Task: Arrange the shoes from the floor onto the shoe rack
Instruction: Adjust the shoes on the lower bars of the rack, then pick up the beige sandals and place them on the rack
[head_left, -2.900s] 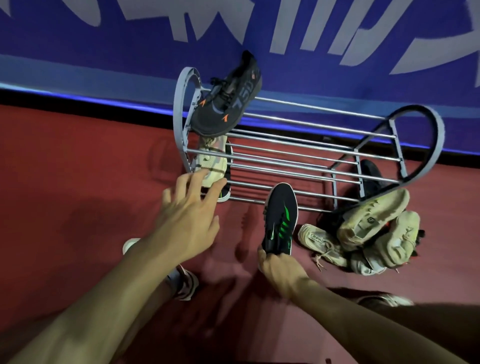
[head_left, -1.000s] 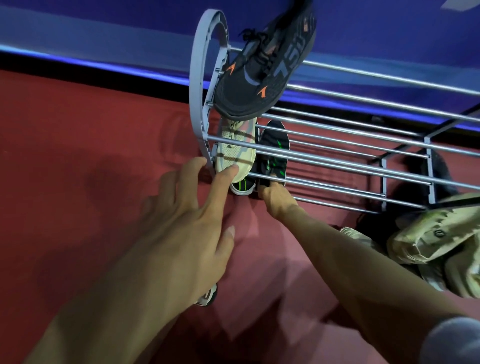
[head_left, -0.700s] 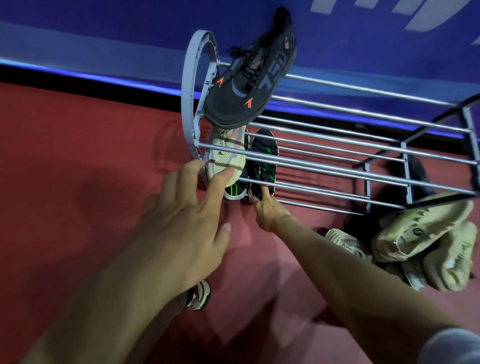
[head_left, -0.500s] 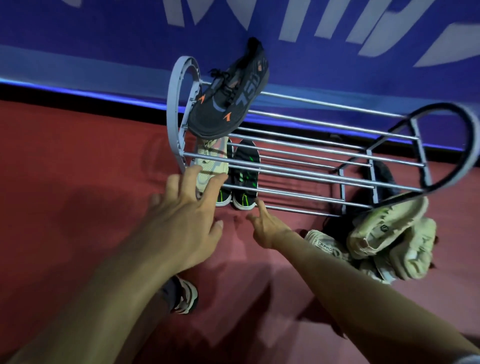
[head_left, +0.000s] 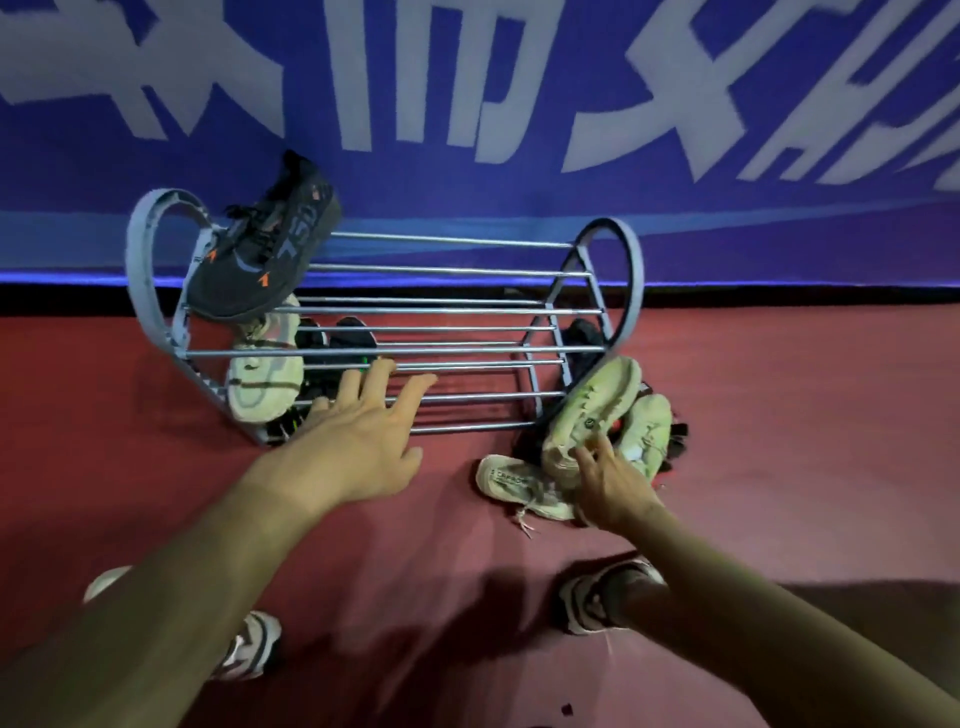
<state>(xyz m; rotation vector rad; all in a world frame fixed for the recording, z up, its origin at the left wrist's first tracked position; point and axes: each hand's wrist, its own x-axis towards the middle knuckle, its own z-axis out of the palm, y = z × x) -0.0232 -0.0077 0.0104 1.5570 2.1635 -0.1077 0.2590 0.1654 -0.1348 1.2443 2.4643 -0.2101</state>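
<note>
A grey metal shoe rack stands on the red floor against a blue wall. A black shoe with orange marks lies tilted on its top left. Below it sit a cream shoe and black shoes with green marks on the lower bars. A heap of cream shoes lies on the floor by the rack's right end, with one flat cream shoe in front. My left hand hovers with spread fingers before the lower bars. My right hand reaches the heel of the upper cream shoe, fingers touching it.
My own feet in grey-and-white trainers stand on the red floor near the bottom. A dark shoe lies behind the rack's right end. The blue wall with white lettering closes off the back.
My right hand left the black-and-green shoe on the lower bars and swung right to the cream shoe heap. My left hand shifted right along the rack's front. The view pulled back.
</note>
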